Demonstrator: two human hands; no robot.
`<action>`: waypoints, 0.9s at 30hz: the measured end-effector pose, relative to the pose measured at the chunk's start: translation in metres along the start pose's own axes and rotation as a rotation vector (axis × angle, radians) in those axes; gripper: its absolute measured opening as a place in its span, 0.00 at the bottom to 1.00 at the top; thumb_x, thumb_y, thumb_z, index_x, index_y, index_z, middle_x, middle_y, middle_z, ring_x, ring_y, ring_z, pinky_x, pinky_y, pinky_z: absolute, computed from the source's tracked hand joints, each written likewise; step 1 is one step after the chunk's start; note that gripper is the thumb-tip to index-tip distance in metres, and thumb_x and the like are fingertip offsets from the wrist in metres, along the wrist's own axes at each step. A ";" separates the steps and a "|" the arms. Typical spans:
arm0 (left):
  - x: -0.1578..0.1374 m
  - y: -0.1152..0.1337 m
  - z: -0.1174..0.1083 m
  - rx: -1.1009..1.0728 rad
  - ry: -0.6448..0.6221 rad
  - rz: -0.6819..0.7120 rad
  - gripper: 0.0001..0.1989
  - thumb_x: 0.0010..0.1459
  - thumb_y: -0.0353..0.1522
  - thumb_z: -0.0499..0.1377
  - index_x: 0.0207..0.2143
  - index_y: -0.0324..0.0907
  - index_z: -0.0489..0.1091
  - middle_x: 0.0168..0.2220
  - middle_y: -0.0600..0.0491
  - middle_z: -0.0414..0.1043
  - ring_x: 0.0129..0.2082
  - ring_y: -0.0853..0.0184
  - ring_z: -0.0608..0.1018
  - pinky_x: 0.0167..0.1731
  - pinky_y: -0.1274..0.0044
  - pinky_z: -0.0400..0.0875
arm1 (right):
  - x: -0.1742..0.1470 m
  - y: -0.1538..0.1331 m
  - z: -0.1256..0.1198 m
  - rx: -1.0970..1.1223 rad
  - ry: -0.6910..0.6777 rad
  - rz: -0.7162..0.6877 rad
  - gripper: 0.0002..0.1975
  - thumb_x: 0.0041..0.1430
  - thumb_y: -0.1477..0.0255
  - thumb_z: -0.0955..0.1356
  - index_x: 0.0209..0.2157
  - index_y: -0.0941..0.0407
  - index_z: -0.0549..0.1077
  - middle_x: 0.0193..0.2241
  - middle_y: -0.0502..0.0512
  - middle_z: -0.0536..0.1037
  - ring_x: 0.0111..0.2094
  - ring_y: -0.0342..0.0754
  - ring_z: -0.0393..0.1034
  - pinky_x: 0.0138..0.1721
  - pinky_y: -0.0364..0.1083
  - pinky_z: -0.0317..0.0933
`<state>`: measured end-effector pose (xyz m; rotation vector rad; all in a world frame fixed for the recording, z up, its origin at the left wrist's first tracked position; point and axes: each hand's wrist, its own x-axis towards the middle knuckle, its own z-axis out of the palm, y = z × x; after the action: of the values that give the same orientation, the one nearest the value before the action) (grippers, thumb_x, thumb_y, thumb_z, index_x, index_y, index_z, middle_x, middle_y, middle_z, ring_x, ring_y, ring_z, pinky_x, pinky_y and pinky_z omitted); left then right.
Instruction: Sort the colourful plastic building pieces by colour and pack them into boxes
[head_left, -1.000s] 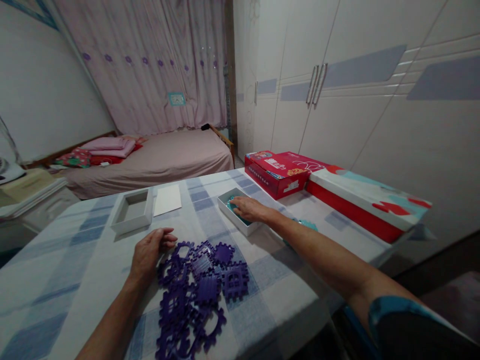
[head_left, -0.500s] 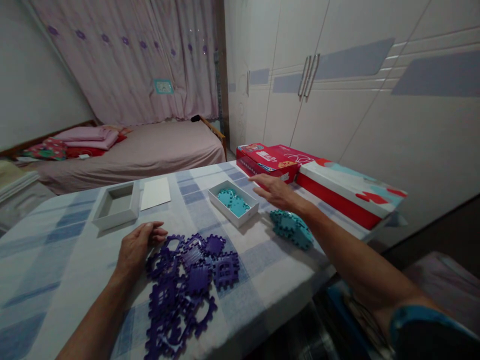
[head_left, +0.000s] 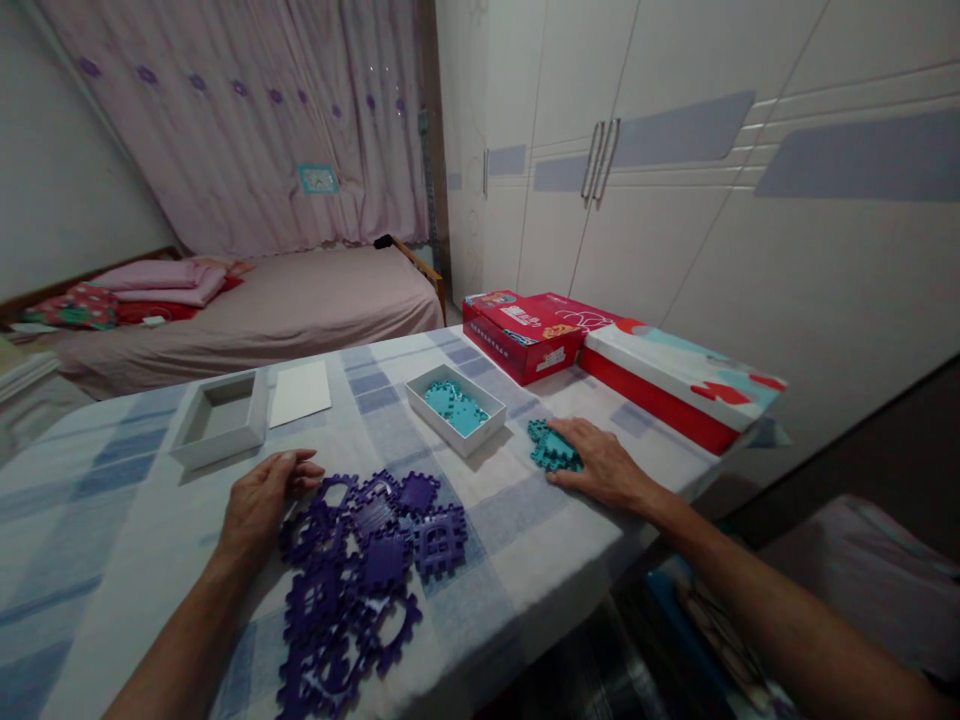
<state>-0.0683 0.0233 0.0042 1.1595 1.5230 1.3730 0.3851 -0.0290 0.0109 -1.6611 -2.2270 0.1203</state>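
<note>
My right hand (head_left: 604, 463) is on a small pile of teal toothed building pieces (head_left: 553, 447), fingers over the far side and thumb along the near side. Part of that pile is hidden under the palm. My left hand (head_left: 262, 500) rests on the cloth by the upper left edge of a heap of purple toothed building pieces (head_left: 386, 560), its fingers loosely bent and apart, holding nothing that I can see. Between the hands, farther back, a white box (head_left: 480, 440) contains more teal pieces (head_left: 454, 403).
At the left are a second white box (head_left: 221, 445) and a flat white card (head_left: 300, 393). A red box (head_left: 517, 345) and a long red and white box (head_left: 675, 380) lie at the back right. The checked tablecloth (head_left: 525, 570) drops over the near edge.
My right hand has come down and back from above the red box onto the teal pile. The left hand has barely moved. The whole view has shifted slightly.
</note>
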 end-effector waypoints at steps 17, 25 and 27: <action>-0.002 0.003 0.002 0.004 -0.022 -0.005 0.21 0.46 0.48 0.62 0.34 0.40 0.74 0.27 0.52 0.76 0.24 0.70 0.75 0.28 0.79 0.71 | 0.016 0.014 0.008 0.108 0.317 0.144 0.08 0.55 0.68 0.63 0.29 0.55 0.72 0.33 0.56 0.74 0.39 0.52 0.67 0.45 0.50 0.61; -0.001 -0.001 0.000 0.014 -0.048 0.011 0.23 0.47 0.50 0.61 0.35 0.40 0.74 0.27 0.52 0.76 0.25 0.68 0.75 0.28 0.78 0.70 | 0.055 -0.018 -0.035 0.242 0.337 0.141 0.10 0.54 0.66 0.63 0.28 0.56 0.73 0.30 0.53 0.74 0.34 0.48 0.69 0.38 0.45 0.60; -0.001 0.000 0.001 0.019 -0.044 0.014 0.23 0.47 0.50 0.61 0.35 0.40 0.74 0.27 0.52 0.76 0.25 0.68 0.75 0.28 0.77 0.70 | 0.075 -0.036 -0.040 0.208 0.256 0.068 0.10 0.53 0.67 0.63 0.27 0.56 0.73 0.30 0.53 0.75 0.34 0.47 0.69 0.37 0.44 0.59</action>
<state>-0.0674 0.0221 0.0043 1.2067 1.5024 1.3357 0.3474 0.0249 0.0751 -1.5456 -1.9020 0.1421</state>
